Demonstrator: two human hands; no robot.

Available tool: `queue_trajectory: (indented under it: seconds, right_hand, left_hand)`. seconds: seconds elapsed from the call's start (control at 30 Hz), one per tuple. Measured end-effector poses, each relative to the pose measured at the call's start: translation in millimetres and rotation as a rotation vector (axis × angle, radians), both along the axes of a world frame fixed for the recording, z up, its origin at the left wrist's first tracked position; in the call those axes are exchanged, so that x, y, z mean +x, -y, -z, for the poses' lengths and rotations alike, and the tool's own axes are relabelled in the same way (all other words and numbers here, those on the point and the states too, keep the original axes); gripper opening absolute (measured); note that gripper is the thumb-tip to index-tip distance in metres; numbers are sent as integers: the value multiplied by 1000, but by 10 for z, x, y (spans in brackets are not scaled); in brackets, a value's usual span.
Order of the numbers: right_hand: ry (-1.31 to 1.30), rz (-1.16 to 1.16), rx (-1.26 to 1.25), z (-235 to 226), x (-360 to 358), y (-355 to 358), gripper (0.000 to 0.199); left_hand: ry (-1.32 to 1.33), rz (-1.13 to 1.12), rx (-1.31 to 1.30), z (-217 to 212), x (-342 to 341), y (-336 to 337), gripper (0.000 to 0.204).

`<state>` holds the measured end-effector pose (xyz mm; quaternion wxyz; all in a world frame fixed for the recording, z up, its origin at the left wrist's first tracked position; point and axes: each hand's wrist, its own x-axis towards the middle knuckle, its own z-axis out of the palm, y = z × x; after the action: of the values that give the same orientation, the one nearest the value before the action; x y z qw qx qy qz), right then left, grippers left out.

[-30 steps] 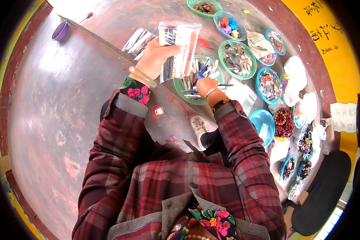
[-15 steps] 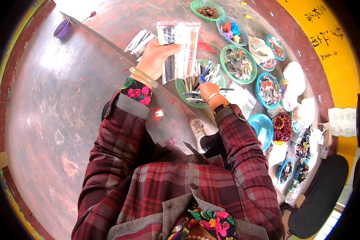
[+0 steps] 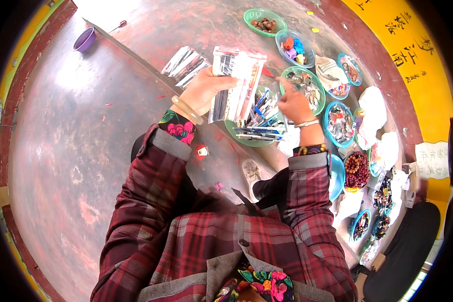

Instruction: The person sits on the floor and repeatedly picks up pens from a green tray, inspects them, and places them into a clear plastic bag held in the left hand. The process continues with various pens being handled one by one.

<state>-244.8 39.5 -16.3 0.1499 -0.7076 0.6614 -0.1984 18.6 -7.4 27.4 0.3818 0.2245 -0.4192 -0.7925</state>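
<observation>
My left hand [image 3: 200, 94] is closed on a clear plastic packet of pens [image 3: 236, 83], thumb across its front. Dark and orange-red slim shapes show through the plastic. Under and beside it sits a green basket [image 3: 235, 132] with many loose pens [image 3: 259, 118], blue, white and black. Up and away from the pens, my right hand [image 3: 296, 106] hovers over the near edge of another green basket [image 3: 317, 75] of small packaged items. Its index finger is stretched out and the other fingers are bent; I see nothing in it. Several more pen packets [image 3: 185, 66] lie on the floor beyond my left hand.
To the right stand baskets of brown round things [image 3: 264, 24], coloured bundles [image 3: 295, 48], packaged items [image 3: 340, 122] and beads [image 3: 356, 171]. A light-blue basin [image 3: 336, 176] is by my right forearm. A purple bowl [image 3: 84, 40] stands far left; my shoe [image 3: 250, 172] is below the pens.
My right hand has come up out of the pen basket and moved right. The packet in my left hand has shifted slightly right, and the whole view has shifted a little.
</observation>
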Motion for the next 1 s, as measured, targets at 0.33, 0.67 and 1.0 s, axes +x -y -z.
queue_trajectory:
  seconds: [0.33,0.67,1.0]
  right_hand:
    - [1537,145,-588,-628,-267,-134,34]
    - [1513,50,-456,-590,-140,-116,35]
    - [1479,37,-248,-586,14,-110,37]
  left_hand:
    - [62,286,100,65,-166,-177,32]
    - [125,411,77,232,-259,-176,36]
    - [114,407,83,216,-276,-195,37]
